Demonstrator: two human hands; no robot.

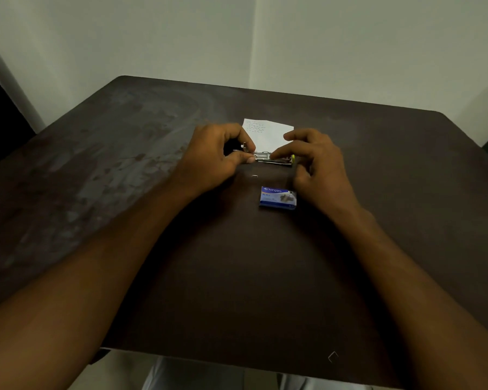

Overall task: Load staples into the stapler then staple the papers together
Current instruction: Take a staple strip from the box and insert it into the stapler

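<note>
at table centre, left hand and right hand both pinch the metal stapler, fingers closed on it. papers lie just beyond; blue staple box lies nearer, beside the right hand.

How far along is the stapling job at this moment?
Early, in the loading stage. Done: the staple box is out on the table. In hand: both the left hand and right hand work on the stapler, apparently at its metal staple channel. Left: the papers lie beyond the hands, and no staple is visible in them.
</note>
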